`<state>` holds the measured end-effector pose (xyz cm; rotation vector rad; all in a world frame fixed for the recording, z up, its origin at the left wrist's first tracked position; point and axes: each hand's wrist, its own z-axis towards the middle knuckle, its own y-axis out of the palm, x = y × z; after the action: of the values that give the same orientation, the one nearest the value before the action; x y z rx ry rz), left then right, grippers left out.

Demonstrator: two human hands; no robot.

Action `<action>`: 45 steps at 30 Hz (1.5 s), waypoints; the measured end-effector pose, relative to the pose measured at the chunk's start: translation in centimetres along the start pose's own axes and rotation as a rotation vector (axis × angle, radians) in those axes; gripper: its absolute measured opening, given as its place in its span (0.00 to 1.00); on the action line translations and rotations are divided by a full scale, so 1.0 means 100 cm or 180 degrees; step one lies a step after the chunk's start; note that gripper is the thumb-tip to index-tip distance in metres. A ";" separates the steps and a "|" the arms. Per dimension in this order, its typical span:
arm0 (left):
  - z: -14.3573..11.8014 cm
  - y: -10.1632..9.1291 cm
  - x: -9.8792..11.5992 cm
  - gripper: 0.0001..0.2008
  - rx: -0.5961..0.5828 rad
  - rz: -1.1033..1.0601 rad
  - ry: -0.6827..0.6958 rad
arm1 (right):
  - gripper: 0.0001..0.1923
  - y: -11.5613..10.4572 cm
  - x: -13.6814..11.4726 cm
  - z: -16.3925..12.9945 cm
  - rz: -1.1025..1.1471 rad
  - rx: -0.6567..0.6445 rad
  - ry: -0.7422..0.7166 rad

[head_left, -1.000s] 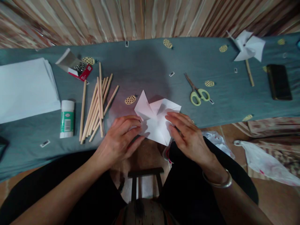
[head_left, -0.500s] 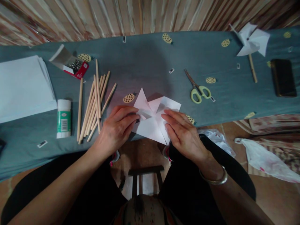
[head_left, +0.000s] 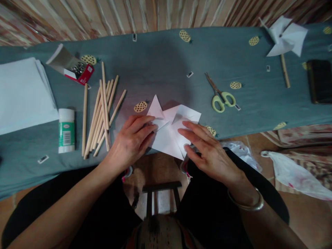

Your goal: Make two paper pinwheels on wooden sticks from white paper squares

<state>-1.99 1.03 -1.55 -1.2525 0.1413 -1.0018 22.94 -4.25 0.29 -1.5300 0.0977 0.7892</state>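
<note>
A white paper [head_left: 167, 142], cut and partly folded into pinwheel blades, lies at the table's near edge between my hands. My left hand [head_left: 133, 136] pinches a folded flap on its left side, fingertips near the paper's centre. My right hand [head_left: 209, 150] rests on the right side with its fingers spread; the thumb is by the paper's lower right edge. Right of the paper lie scissors [head_left: 220, 97] with light green handles. To the left are several wooden sticks [head_left: 100, 114] in a loose pile and a green and white glue stick [head_left: 66, 131].
White paper sheets [head_left: 24, 93] are stacked at far left. An open red box [head_left: 84, 74] holds small metal pieces. A finished paper pinwheel [head_left: 287, 38] on a stick and a dark phone [head_left: 320, 81] lie at far right. Plastic bags [head_left: 298, 174] are on the floor.
My right hand's fingers have spread and its thumb has moved away from the others. My left fingers have shifted slightly over the flap, which now lies flatter. The view has moved a little.
</note>
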 end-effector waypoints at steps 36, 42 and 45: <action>-0.008 -0.001 0.028 0.14 -0.0114 -0.0508 0.0044 | 0.04 0.024 -0.017 0.025 0.0275 0.0817 0.0502; -0.012 0.002 0.030 0.11 -0.0146 -0.0655 0.0053 | 0.03 0.024 -0.018 0.024 0.0225 0.0897 0.0460; -0.011 0.004 0.031 0.09 -0.0165 -0.0719 0.0035 | 0.04 0.024 -0.019 0.024 0.0206 0.0941 0.0434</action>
<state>-0.64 -1.97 -0.97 -1.3312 0.0347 -1.2059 19.26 -3.20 -0.56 -1.3026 0.3515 0.6870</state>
